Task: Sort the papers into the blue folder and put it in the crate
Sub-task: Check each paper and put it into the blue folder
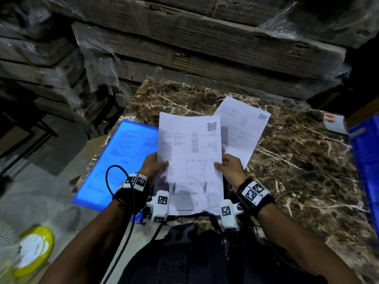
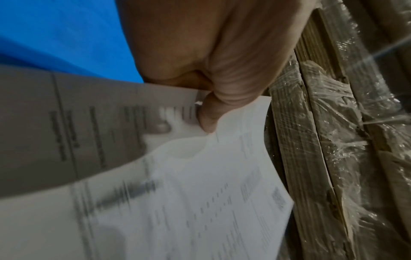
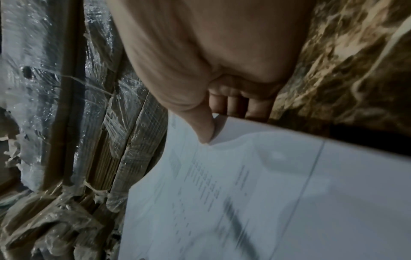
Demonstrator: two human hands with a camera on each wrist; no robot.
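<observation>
Nearest the person, both forearms reach forward, each wrist wrapped in a black band carrying white blocks printed with black-and-white square marker codes. The left hand (image 1: 152, 163) pinches the left edge of a white printed sheet of paper (image 1: 189, 158), thumb on top and the other fingers behind it; the left wrist view shows the thumb pressed down onto the page. The right hand (image 1: 230, 167) pinches the right edge the same way, thumb on the face, and the right wrist view shows three fingers curled under the sheet. The sheet is held up off the brown marble-patterned tabletop (image 1: 297, 160), roughly upright toward the head camera. It bears a QR code at its upper right, blocks of small text and a table of rows, but the print is too fine and blurred to read.

Just left of it, the translucent blue plastic folder (image 1: 121, 156) lies flat on the table's left edge, a printed page showing faintly through its cover. Behind and right of the held sheet, a second white printed sheet (image 1: 244, 130) lies flat on the marble, with a small square code at its far right corner; its text is also illegible. At the far right edge stands a blue plastic crate (image 1: 367, 156). Beyond the table rise stacked flat cardboard cartons wrapped in clear film (image 1: 205, 48).
</observation>
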